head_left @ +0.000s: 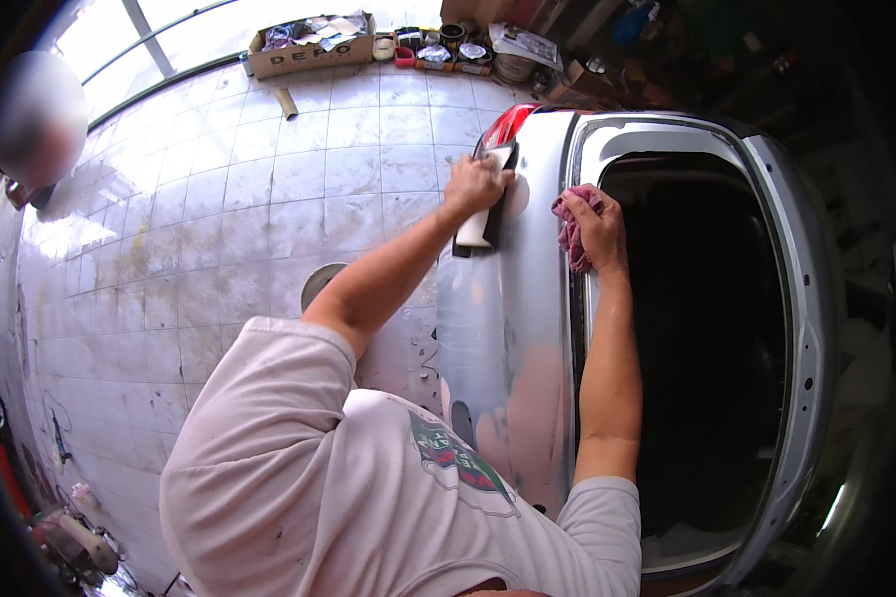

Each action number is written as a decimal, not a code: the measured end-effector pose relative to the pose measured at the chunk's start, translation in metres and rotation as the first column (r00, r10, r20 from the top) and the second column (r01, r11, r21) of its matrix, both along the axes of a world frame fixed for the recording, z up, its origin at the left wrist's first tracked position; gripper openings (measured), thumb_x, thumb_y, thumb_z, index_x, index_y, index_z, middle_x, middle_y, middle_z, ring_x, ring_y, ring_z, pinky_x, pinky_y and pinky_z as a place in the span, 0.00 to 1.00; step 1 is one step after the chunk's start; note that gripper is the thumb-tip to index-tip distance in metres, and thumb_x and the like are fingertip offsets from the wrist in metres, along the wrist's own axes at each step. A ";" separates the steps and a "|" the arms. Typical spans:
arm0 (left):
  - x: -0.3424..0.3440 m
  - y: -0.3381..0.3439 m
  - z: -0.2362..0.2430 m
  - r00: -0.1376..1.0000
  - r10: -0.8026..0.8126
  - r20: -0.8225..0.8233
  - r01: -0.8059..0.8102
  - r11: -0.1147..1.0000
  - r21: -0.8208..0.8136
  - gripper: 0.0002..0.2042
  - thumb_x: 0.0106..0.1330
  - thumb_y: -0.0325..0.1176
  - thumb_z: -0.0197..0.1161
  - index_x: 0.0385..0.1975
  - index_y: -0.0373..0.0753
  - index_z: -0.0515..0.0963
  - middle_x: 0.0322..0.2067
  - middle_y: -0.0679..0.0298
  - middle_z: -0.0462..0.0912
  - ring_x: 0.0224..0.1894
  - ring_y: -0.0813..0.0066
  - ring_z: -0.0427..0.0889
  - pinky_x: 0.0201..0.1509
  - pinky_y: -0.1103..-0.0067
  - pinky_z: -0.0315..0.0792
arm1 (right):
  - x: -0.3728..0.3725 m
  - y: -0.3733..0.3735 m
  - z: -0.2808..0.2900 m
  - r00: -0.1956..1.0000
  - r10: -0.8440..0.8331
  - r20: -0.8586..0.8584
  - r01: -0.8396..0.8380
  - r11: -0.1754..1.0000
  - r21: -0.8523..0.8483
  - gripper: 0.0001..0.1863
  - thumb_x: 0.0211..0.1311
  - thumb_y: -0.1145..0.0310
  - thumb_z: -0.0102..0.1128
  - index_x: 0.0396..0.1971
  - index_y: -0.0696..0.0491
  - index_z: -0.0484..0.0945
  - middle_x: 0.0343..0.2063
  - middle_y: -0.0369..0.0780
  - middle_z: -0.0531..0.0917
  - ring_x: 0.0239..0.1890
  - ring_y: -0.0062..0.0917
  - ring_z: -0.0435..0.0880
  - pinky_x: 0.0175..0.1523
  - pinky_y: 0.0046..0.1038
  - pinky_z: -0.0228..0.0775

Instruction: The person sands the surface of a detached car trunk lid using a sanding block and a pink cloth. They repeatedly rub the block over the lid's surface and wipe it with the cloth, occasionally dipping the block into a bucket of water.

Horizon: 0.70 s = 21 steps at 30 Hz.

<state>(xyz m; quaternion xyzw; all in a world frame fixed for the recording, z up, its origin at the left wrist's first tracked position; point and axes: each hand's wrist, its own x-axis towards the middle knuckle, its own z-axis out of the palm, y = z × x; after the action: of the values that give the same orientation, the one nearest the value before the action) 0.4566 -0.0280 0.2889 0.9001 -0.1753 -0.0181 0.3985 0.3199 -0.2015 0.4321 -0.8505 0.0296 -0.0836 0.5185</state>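
Note:
My left hand (476, 185) is closed around a long sanding block (475, 232) with a white handle and a dark base. The block lies along the outer edge of the silver car's body panel (540, 298), just below the red tail light (509, 125). Grey and pinkish-beige patches mark that panel. A crumpled reddish-purple cloth (571, 245) is gripped in my right hand (601, 231), at the seam between the panel and the frame of the dark rear window (702, 338). My right fingertips are bunched on the cloth.
Along the far wall stand an open cardboard box (314, 58) with papers and several tins (453, 40). A brown tube (286, 102) lies on the tiled floor (219, 209). Beside my left arm is a round object (319, 285), partly hidden. A power tool (61, 438) with a cable lies at left.

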 end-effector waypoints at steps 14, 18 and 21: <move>-0.023 0.014 -0.019 0.984 -0.021 0.177 0.050 0.985 -0.165 0.26 0.69 0.48 0.70 0.61 0.40 0.79 0.60 0.41 0.80 0.62 0.37 0.77 0.65 0.53 0.73 | -0.002 0.004 0.002 0.999 -0.036 0.010 0.036 0.999 0.022 0.13 0.71 0.62 0.66 0.35 0.58 0.88 0.24 0.37 0.88 0.21 0.18 0.84 0.27 0.24 0.77; -0.139 0.047 -0.019 0.894 -0.290 0.341 0.355 0.924 -0.146 0.29 0.66 0.40 0.73 0.67 0.43 0.76 0.71 0.46 0.70 0.65 0.39 0.73 0.68 0.54 0.71 | -0.010 -0.015 -0.017 0.997 -0.064 0.046 0.064 0.998 0.012 0.13 0.71 0.62 0.66 0.36 0.57 0.88 0.23 0.36 0.87 0.20 0.17 0.83 0.26 0.24 0.76; -0.109 0.061 -0.031 0.870 -0.338 0.358 0.405 0.905 -0.132 0.27 0.68 0.40 0.72 0.66 0.46 0.76 0.74 0.47 0.67 0.65 0.37 0.72 0.68 0.53 0.71 | -0.010 -0.004 0.000 0.996 -0.064 -0.065 0.067 0.997 0.043 0.13 0.72 0.62 0.67 0.35 0.58 0.87 0.24 0.35 0.87 0.22 0.15 0.82 0.27 0.23 0.75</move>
<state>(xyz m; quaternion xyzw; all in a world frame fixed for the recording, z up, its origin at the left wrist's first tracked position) 0.3473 0.0332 0.2575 0.7940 -0.4103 0.0729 0.4425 0.3095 -0.2053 0.4326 -0.8393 0.0760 -0.0727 0.5334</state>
